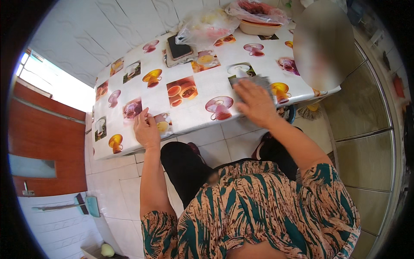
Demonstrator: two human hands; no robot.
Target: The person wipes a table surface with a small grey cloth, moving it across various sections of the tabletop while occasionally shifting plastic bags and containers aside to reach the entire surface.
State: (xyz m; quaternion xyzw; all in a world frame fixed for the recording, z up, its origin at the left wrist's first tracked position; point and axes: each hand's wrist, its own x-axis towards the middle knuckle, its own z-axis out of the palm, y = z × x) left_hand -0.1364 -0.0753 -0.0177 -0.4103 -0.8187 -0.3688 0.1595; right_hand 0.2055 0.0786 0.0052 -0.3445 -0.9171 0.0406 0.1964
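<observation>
As right fingers (244, 90) splay over grey cloth (264, 83) | left fingers (145, 118): hold unclear | bag (208, 29) beyond

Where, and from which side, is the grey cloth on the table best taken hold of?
Probably by the right edge of the grey cloth, coming from above and the right. The person's right grip covers much of it, while that edge shows bare. It appears to lie flat on the table, so pinching the edge seems surest.
</observation>
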